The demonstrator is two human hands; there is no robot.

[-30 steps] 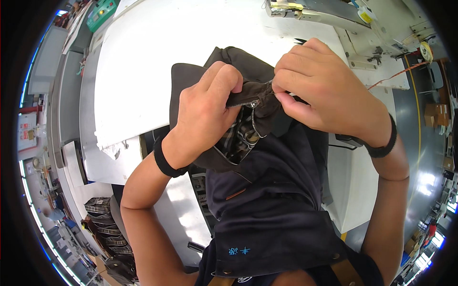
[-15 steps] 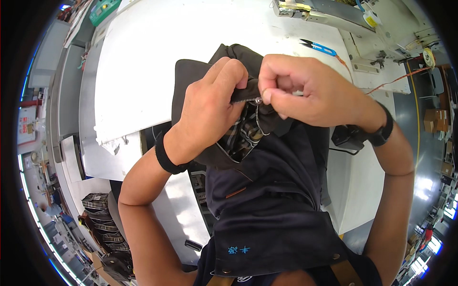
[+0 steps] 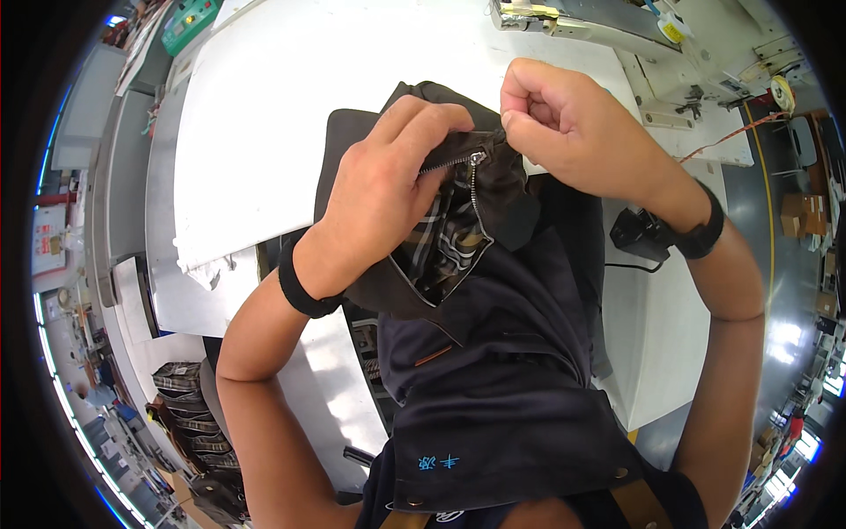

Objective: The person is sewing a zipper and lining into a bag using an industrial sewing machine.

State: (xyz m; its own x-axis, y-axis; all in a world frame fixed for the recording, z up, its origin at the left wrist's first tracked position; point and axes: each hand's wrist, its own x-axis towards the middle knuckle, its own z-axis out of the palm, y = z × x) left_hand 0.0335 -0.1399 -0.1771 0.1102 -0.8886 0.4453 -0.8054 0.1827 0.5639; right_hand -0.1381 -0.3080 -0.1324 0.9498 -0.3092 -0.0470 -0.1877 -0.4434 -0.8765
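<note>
A dark brown fabric piece point(image 3: 348, 132) with an open metal zipper point(image 3: 474, 189) lies bunched over the table's near edge and my lap. Plaid lining point(image 3: 454, 234) shows through the opening. My left hand point(image 3: 374, 176) grips the fabric beside the zipper, thumb at the opening and fingers curled over the top. The slider point(image 3: 478, 159) sits at the upper corner of the opening. Just above and right of it, my right hand point(image 3: 564, 123) is closed in a pinch at the fabric's upper edge. Whatever lies between those fingertips is too small to make out.
The white table point(image 3: 256, 150) spreads beyond the fabric. Machine parts point(image 3: 582, 26) stand at the far right, with an orange cord point(image 3: 731, 137) running past my right wrist. A black device point(image 3: 639, 231) is under my right forearm. Plaid pieces point(image 3: 181, 379) are stacked at lower left.
My right hand has moved up and away from the zipper slider, and now covers the spot where the blue thread snips lay. More of the slider and plaid lining shows.
</note>
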